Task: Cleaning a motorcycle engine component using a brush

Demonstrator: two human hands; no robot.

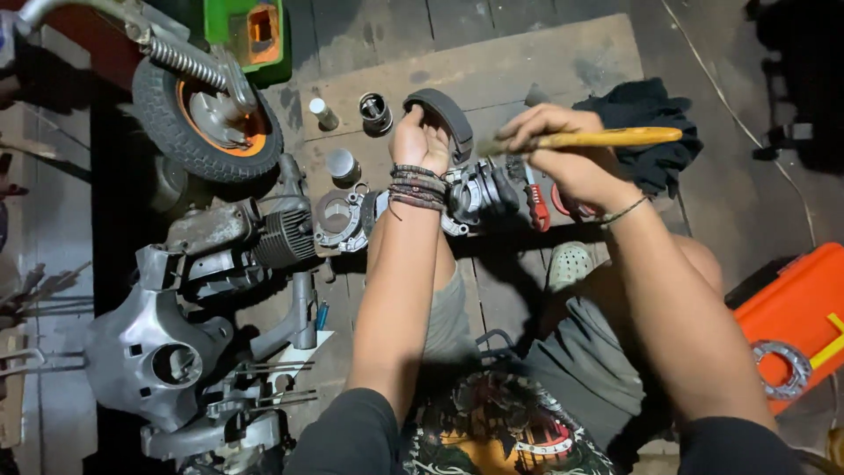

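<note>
The person squatted on the wooden floor boards [527, 70], both arms stretched fwd. Left hand [420, 141] was closed around a curved grey brake shoe [444, 113], holding it tilted up, lining side out, prob so the other hand could get at it. Right hand [563, 141] was clenched on a yellow-handled brush [607, 138], handle pointing to 3 o'clock, bristle end aimed toward the shoe; couldn't tell if it touched.

Just below the hands, at 6 o'clock from the shoe, lay a metal engine assembly [479, 189], w/ red-handled pliers [536, 207] right beside it, within easy grab. At 9 to 10 o'clock from the shoe: small cylindrical parts [376, 113], set apart in a loose row. Further at 9 o'clock, a small wheel w/ orange hub [207, 119] and a finned engine block [281, 237]. A dark rag [651, 114] at 3 o'clock, an orange case [796, 317] down at 4 o'clock.
</note>
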